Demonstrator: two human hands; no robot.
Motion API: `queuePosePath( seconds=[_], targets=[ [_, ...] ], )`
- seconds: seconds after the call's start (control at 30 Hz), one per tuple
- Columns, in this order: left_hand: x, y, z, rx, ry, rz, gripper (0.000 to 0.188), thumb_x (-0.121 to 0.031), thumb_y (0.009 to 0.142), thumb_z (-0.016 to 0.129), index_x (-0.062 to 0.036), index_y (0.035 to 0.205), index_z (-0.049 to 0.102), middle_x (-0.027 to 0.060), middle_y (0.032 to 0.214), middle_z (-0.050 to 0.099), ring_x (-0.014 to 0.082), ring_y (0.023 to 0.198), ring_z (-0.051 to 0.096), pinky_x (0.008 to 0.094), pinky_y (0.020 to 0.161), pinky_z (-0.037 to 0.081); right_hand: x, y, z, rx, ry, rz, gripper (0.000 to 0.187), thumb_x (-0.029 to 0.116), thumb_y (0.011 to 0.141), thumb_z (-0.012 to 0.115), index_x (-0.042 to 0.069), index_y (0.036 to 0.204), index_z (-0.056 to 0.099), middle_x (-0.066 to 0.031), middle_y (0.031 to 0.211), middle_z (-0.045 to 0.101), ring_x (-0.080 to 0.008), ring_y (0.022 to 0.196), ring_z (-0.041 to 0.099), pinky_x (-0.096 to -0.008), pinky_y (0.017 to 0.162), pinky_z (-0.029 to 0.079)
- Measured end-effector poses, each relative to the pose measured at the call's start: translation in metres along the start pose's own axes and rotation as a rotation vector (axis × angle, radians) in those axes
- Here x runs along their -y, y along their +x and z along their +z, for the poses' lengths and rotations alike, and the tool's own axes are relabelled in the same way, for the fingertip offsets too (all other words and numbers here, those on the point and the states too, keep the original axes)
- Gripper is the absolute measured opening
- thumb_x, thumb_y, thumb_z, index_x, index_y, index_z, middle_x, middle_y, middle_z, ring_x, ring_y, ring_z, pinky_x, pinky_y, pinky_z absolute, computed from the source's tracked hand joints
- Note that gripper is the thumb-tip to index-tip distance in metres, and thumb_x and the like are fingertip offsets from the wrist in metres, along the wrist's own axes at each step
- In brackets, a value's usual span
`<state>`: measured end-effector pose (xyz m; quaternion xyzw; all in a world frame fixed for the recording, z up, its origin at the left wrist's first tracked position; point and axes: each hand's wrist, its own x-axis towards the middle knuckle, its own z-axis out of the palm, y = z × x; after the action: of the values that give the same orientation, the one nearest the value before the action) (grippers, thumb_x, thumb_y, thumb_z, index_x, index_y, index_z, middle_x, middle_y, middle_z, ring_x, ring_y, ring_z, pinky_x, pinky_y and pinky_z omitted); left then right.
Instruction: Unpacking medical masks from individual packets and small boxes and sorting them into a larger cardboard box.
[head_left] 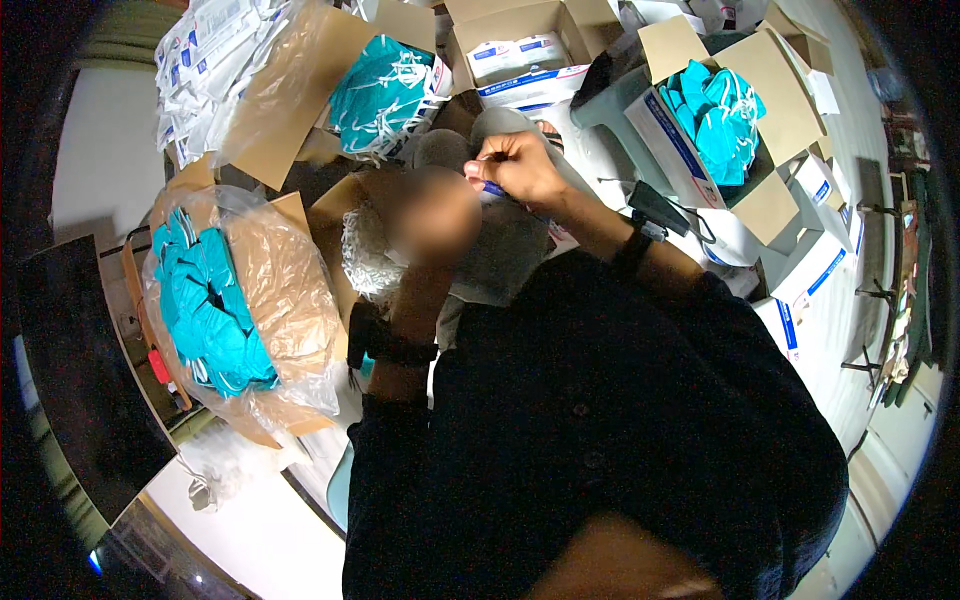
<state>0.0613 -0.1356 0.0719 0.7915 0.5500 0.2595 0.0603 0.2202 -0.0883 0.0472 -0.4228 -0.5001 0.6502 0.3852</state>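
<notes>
My right hand (522, 170) is raised over my lap, its fingers pinched together. A small blue-purple thing (492, 188) shows just under the fingertips; its kind is too small to make out. Close beside it on the left is my left hand (435, 218), smeared by blur, so its fingers and anything in them are hidden. Next to the left hand hangs a bunch of white elastic straps (366, 252). Beneath both hands are my grey-clad legs (505, 240).
Teal face masks with white straps fill a plastic-lined carton (290, 260) at left, another box (425, 105) ahead, and an open carton (670, 130) at right. White packets (215, 60) pile up far left. A further carton (525, 92) holds white boxes. Black straps circle both wrists.
</notes>
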Motion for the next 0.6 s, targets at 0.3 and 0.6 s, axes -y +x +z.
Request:
queuePosePath(
  seconds=[0.3,0.6],
  targets=[
    [-0.074,-0.013,-0.05,-0.25,-0.251,0.287,0.021,-0.016,0.071,0.077,-0.0066,0.087,0.067,0.0045,0.071,0.058,0.0187,0.066,0.06,0.029,0.053,0.048,-0.055,0.031,-0.058,-0.3,-0.546,0.156,0.023,0.021,0.074,0.074,-0.001,0.075,0.069,-0.0076,0.064,0.063,-0.0121,0.059,0.052,-0.0307,0.059,0.045],
    [-0.033,-0.016,-0.059,-0.434,-0.589,-0.548,0.018,-0.013,0.091,0.057,0.0007,0.084,0.066,0.005,0.072,0.064,0.0106,0.064,0.057,0.0239,0.061,0.045,-0.035,0.006,-0.08,0.019,0.551,0.4,0.063,0.058,0.088,0.051,0.004,0.121,0.054,-0.01,0.102,0.066,-0.0199,0.088,0.062,-0.0369,0.076,0.048]
  ],
)
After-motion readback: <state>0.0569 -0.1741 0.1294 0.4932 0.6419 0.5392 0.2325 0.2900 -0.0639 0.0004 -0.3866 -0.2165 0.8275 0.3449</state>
